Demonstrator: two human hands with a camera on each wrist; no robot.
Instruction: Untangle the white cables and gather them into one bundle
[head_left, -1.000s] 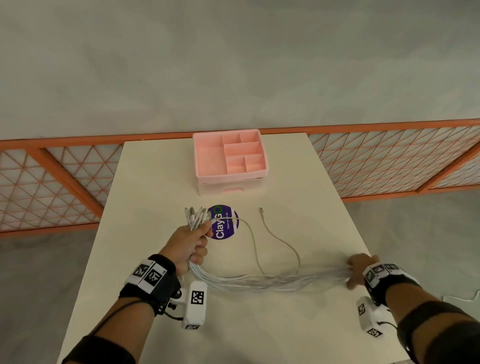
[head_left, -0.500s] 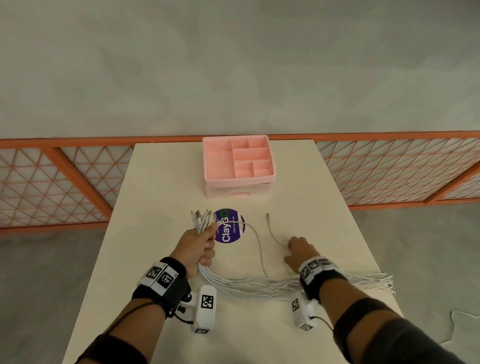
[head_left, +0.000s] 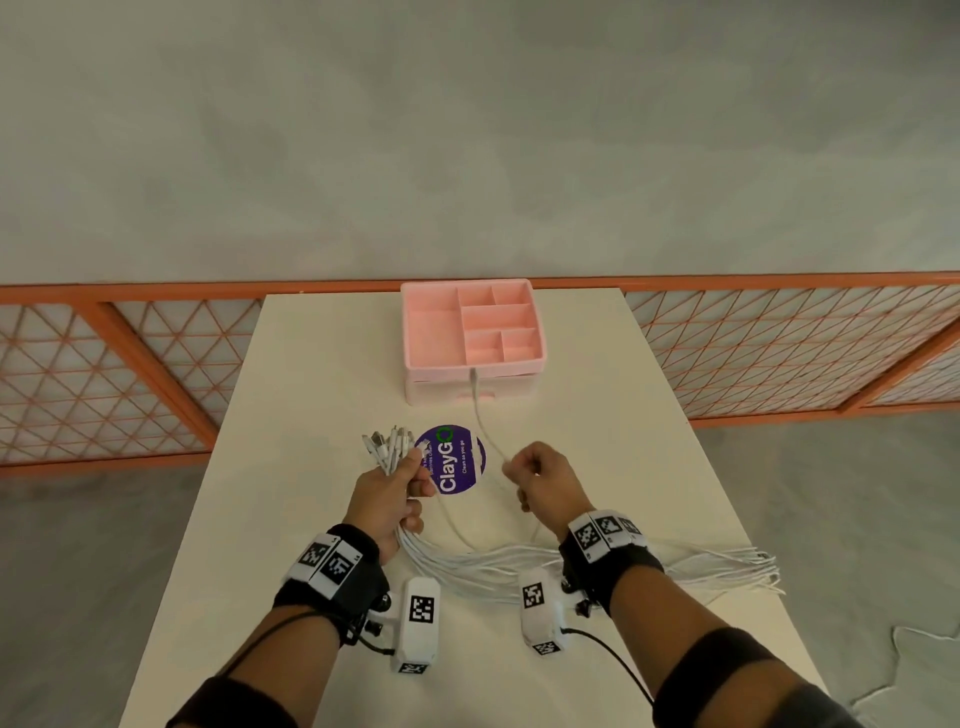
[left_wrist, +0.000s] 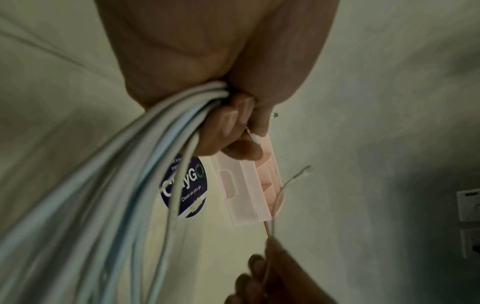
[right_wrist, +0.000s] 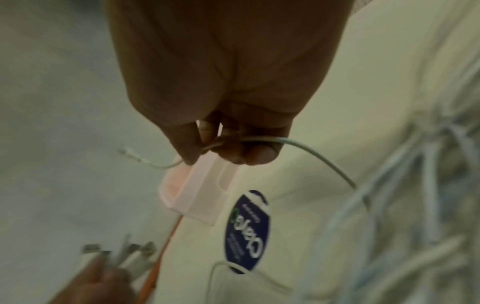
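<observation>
My left hand (head_left: 395, 493) grips a bundle of several white cables (head_left: 467, 569) near their plug ends (head_left: 387, 444), which fan out above the fist; the left wrist view shows the cables (left_wrist: 145, 164) passing through my curled fingers (left_wrist: 228, 127). The cable tails (head_left: 727, 571) trail right across the table toward its edge. My right hand (head_left: 540, 473) is lifted above the table and pinches a single white cable (head_left: 485, 415), whose plug end rises in front of the pink organiser. In the right wrist view that cable (right_wrist: 298, 144) crosses my fingertips (right_wrist: 233, 148). Another loose cable (head_left: 452, 519) lies between my hands.
A pink compartment organiser (head_left: 470, 338) stands at the table's far middle. A round purple ClayGo sticker (head_left: 457, 465) lies on the cream table (head_left: 623, 467) between my hands. An orange lattice fence (head_left: 130, 374) runs behind the table, with grey floor on both sides.
My right hand left the cable tails at the right edge, moved to the middle, took hold of the single loose cable and lifted it. My left hand kept its grip in place.
</observation>
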